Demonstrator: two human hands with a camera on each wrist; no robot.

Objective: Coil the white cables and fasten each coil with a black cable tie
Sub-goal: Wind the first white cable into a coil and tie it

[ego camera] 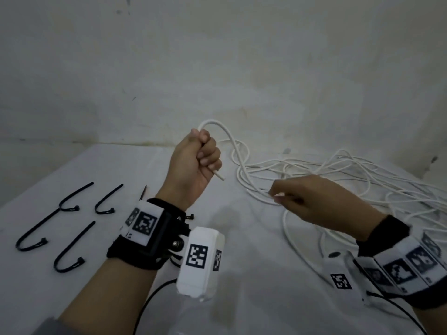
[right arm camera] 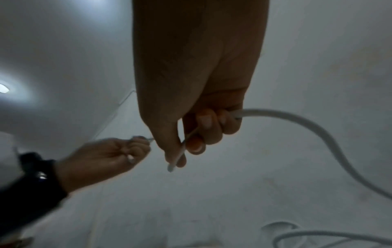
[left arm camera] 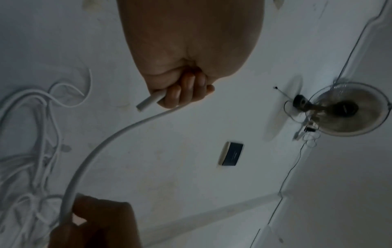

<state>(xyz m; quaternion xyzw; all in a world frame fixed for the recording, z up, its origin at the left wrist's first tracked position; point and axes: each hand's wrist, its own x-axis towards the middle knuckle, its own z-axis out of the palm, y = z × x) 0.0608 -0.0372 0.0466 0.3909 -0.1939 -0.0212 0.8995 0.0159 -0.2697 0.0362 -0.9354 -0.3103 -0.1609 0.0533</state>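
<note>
My left hand (ego camera: 202, 155) is raised in a fist and grips a white cable (ego camera: 232, 141) near its cut end (ego camera: 219, 175), which sticks out below the fingers (left arm camera: 182, 94). The cable arcs over the fist and drops toward a loose tangle of white cables (ego camera: 338, 175) on the table's right side. My right hand (ego camera: 290, 197) pinches the same cable (right arm camera: 297, 120) lower down, between thumb and curled fingers (right arm camera: 203, 132). Several black cable ties (ego camera: 70, 206) lie bent into hooks on the left.
The table (ego camera: 242, 274) is covered in white cloth and backs onto a stained white wall (ego camera: 217, 68). Both wrists carry camera mounts with tags (ego camera: 200, 259). The left wrist view shows a fan (left arm camera: 347, 109) and a dark wall box (left arm camera: 232, 154).
</note>
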